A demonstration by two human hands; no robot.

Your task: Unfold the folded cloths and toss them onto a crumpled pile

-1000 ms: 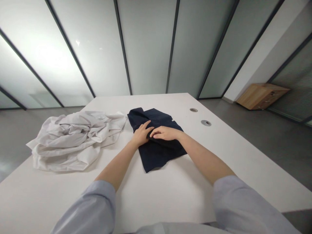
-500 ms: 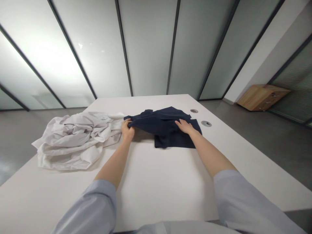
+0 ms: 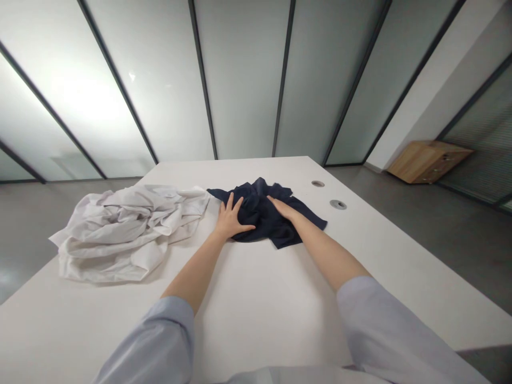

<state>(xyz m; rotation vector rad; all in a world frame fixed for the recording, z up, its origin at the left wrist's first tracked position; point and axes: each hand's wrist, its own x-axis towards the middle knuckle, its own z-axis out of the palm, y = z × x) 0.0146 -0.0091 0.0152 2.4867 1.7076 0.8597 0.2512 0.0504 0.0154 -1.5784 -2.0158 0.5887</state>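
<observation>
A dark navy garment [image 3: 262,213] lies bunched and wrinkled on the white table [image 3: 256,298]; its exact kind does not show. My left hand [image 3: 230,220] rests on the garment's left side, fingers spread and thumb stretched to the right. On the other side, my right hand [image 3: 282,208] presses against the cloth with its fingers extended flat, angled inward. Neither hand grips a fold. Left of my left hand sits a crumpled heap of white cloth [image 3: 124,229], its near edge hanging in loose folds.
Two round cable grommets [image 3: 338,205] are set into the tabletop on the right. Frosted glass panels [image 3: 244,80] with dark frames stand behind the table. A wooden cabinet [image 3: 426,161] is on the floor at the far right.
My left hand has let go of the garment's left edge and moved right onto it, fingers now spread. My right hand has slid left. The garment went from flatter to bunched together.
</observation>
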